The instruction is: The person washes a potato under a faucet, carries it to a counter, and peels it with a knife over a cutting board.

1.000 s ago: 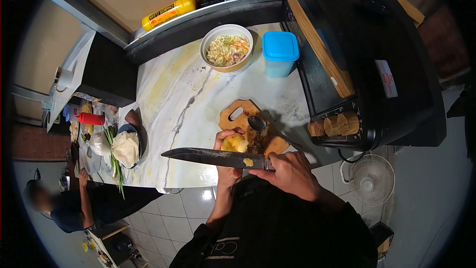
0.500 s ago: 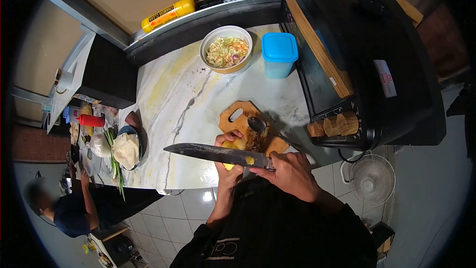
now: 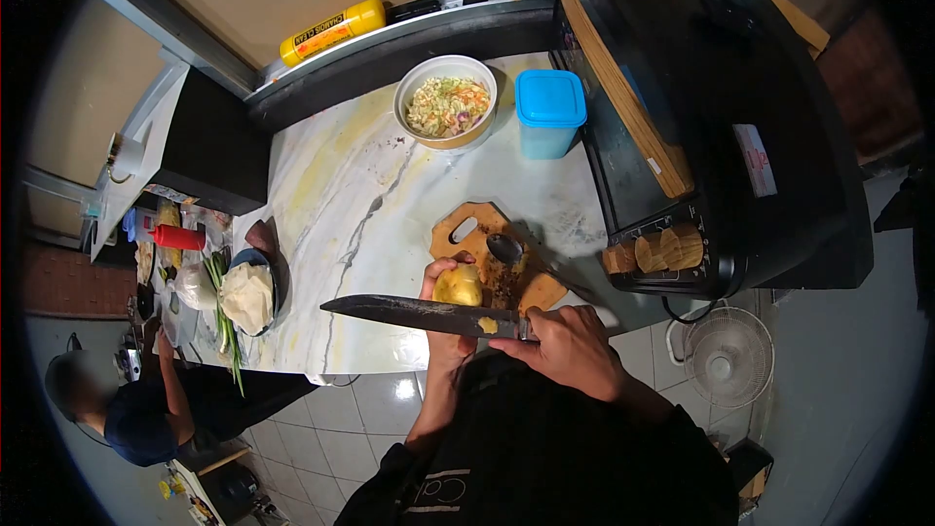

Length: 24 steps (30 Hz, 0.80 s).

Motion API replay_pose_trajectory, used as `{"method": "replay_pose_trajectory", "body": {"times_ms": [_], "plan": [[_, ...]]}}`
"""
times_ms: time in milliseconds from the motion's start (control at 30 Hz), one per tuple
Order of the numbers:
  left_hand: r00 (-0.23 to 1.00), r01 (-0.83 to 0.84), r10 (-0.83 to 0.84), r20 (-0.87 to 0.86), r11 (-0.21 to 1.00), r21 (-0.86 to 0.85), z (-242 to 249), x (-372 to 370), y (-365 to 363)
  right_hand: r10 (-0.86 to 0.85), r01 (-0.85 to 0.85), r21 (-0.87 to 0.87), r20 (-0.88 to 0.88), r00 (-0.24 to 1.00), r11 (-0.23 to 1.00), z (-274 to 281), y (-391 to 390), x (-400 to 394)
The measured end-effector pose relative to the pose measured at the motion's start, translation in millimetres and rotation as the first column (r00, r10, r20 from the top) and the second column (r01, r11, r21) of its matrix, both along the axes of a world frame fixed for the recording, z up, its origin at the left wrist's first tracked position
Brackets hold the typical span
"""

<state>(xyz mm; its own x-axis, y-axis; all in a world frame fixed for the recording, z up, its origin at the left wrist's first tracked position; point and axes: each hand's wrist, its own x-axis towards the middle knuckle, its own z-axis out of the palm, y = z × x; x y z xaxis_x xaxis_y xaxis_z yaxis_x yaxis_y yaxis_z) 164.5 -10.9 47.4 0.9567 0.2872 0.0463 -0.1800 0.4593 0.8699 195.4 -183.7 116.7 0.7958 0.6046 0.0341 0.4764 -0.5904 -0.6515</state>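
My left hand [image 3: 447,345] is wrapped round a yellow, mostly peeled potato [image 3: 459,285] over the near edge of the counter. In my right hand [image 3: 568,346] is the handle of a large kitchen knife [image 3: 419,311], its broad dark blade pointing left, just below the potato in view and across my left hand. A small yellow scrap clings to the blade near the handle. Just beyond lies a wooden cutting board [image 3: 474,217] with a slot cut in it. Dark peelings and a black spoon [image 3: 504,248] rest on the board.
A bowl of chopped vegetables [image 3: 447,136] and a blue-lidded container [image 3: 550,115] stand at the back. The black oven [image 3: 740,136] borders the right side. At left are spring onions [image 3: 226,326], a plate with a pale wrapped bundle [image 3: 247,299], and another person [image 3: 146,419].
The knife has shifted slightly down toward me, away from the potato, so more of the potato shows above the blade. My left hand keeps its hold.
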Motion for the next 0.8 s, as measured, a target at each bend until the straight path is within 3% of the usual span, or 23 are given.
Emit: {"method": "replay_pose_trajectory", "body": {"times_ms": [300, 500, 633, 800], "plan": [[0.999, 0.039, -0.039, -0.005, 0.996, -0.075, -3.4, 2.3, 0.7, 0.014, -0.014, 0.045, 0.0, 1.0, 0.999, -2.1, 1.1, 2.0], [0.999, 0.034, -0.04, -0.033, 0.987, -0.156, 9.0, 5.8, -3.6, 0.073, -0.063, 0.102, -0.096, 0.993, 0.993, -1.8, -0.1, 5.1], [0.998, 0.057, -0.052, 0.033, 0.983, -0.175, 2.9, 5.8, -2.7, 0.041, -0.035, 0.099, -0.065, 0.997, 0.994, 0.8, 1.2, 5.4], [0.997, 0.067, -0.073, -0.028, 0.982, -0.178, 6.4, 5.3, -4.7, 0.052, -0.048, 0.108, -0.039, 0.998, 0.993, -7.8, -0.6, 4.7]]}}
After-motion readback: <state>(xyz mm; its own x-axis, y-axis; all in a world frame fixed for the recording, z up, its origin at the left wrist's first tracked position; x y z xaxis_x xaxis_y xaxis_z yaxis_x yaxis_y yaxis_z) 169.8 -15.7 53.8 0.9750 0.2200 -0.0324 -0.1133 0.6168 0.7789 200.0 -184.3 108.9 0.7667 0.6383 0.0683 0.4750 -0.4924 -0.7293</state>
